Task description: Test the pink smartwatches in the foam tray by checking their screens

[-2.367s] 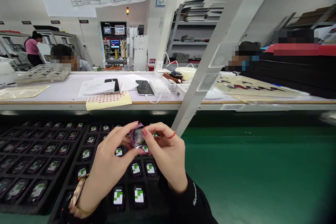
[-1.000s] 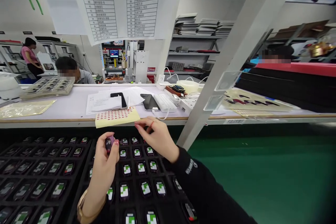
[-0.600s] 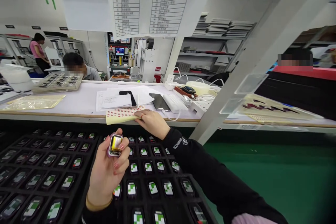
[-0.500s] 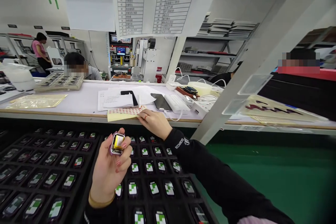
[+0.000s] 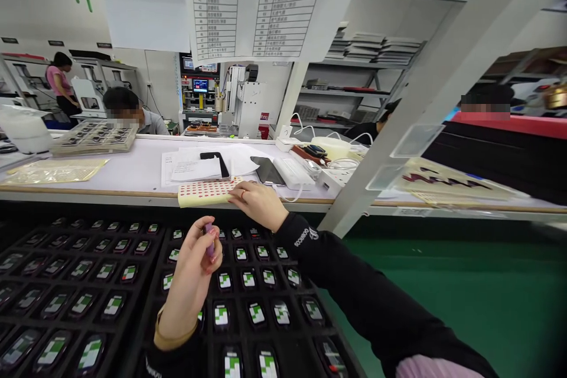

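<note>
My left hand (image 5: 194, 269) holds a small purple watch body (image 5: 208, 238) edge-on, pinched between thumb and fingers above a black tray (image 5: 146, 295). The tray carries several watch bodies with green-and-white lit screens. My right hand (image 5: 257, 204) reaches forward in a black sleeve, its fingertips resting on the right edge of a yellow sheet of small red dot stickers (image 5: 206, 192). That sheet lies at the front edge of the white shelf (image 5: 110, 171).
On the shelf lie papers (image 5: 190, 165), two dark phones (image 5: 266, 171), a white power strip (image 5: 295, 172) and cables. A white slanted post (image 5: 398, 100) crosses on the right. A green conveyor belt (image 5: 443, 295) runs to the right. Other people work behind the shelf.
My left hand has turned the watch body from its open back with a yellow part to edge-on. My right hand left the watch, reached to the sticker sheet and stays there.
</note>
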Demonstrator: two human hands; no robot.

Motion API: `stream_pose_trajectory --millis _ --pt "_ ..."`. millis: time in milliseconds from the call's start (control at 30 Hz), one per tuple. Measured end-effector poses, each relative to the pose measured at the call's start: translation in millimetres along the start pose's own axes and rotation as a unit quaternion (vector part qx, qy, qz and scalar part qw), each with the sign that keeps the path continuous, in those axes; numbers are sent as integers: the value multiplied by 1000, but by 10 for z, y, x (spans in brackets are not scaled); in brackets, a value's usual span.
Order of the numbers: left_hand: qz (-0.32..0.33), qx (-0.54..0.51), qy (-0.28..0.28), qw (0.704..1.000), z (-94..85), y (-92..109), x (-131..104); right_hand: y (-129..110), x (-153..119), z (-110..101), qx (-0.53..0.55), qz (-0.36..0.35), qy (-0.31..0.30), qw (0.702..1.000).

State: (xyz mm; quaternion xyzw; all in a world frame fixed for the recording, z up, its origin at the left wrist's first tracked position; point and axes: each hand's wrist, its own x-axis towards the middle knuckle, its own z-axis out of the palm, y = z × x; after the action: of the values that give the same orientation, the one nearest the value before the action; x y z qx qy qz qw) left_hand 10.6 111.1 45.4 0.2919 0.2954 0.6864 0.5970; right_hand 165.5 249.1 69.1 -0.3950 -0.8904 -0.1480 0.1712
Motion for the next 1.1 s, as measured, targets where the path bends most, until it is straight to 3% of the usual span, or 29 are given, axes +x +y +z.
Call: stream_pose_trajectory --millis 300,467,667,767,933,1100 --pt "2 17 -2 1000 -13 -26 -15 -23 218 -250 -2 -1 -85 996" --pt "14 75 2 997 -33 -51 -9 -74 252 -304 -15 -6 -108 994" --pt "-1 71 37 997 -127 -304 304 -111 119 -232 -20 -4 -83 996" --pt "25 54 80 995 -199 -369 537 -132 87 -183 -7 -8 -50 999" --pt "95 54 144 983 -272 -250 765 -243 181 -153 20 -41 -8 999" --pt "101 88 155 979 -253 -116 850 -372 392 -154 32 -64 -15 997"
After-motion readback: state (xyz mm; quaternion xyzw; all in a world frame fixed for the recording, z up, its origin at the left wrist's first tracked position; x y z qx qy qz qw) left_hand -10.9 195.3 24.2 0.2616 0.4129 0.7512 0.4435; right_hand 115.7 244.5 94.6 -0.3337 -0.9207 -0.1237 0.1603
